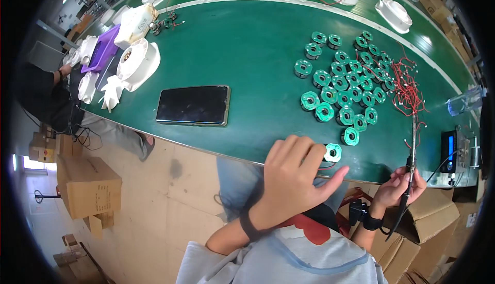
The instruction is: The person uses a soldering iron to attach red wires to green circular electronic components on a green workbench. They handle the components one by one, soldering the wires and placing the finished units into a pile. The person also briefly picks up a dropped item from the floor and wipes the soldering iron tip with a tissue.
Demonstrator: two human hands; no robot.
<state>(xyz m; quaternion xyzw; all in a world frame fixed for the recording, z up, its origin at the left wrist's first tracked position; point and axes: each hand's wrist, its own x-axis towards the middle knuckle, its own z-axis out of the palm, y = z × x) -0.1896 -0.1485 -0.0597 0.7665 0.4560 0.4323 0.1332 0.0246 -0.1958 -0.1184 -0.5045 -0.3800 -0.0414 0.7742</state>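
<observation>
Your left hand (291,181) is over the near edge of the tabletop (258,62), back upward, its fingers (299,150) bent and close together and its thumb spread well away to the right. Just beside the index finger sits the near coil (337,149), a green-topped ring with a short red lead on the hand's side; you show too little of the fingertips to tell whether they touch it. Your right hand (394,191) is at the same edge, farther right, its fingers pinching the iron (411,163) by its dark handle, with the metal shaft pointing away from you toward the tangle of red wires (407,90). The other coils (344,84) stand in a loose cluster beyond the near one, between your hands and the far side, the wires lying along their right. To the right of the iron is a station (448,151) with a blue display, and a clear bottle (465,101) lies past it. Well to your left rests a dark phone (193,105), screen up; farther left are white housings (140,65) and a purple bin (109,54), near a co-worker's hand (66,69).
</observation>
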